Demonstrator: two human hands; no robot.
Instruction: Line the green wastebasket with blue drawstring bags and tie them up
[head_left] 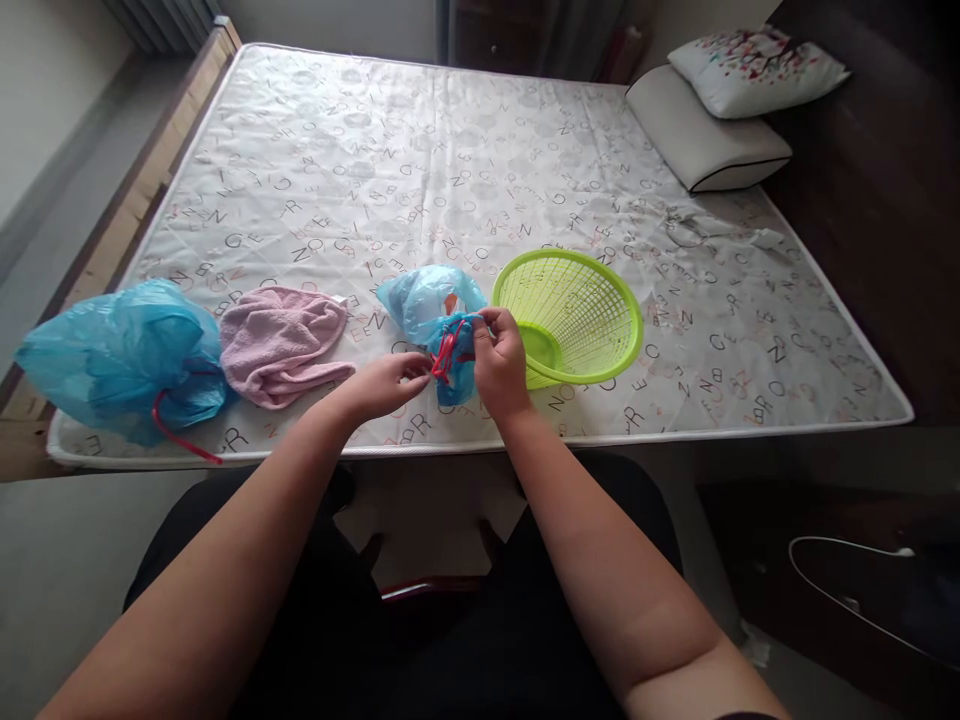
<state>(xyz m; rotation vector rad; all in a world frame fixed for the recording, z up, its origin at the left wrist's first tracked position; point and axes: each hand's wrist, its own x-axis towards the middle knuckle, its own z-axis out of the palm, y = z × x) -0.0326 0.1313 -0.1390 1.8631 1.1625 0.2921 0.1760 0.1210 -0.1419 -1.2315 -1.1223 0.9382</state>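
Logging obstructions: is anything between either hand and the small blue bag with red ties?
Nothing visible. The right hand grips the small blue bag, and the left hand is at its red ties. The green basket, to the right, and pink cloth, to the left, block neither hand.

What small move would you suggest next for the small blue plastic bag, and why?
Perhaps the left hand should gently tease out the thin red drawstring, which looks bunched beside its fingers, while the right hand holds the small blue plastic bag.
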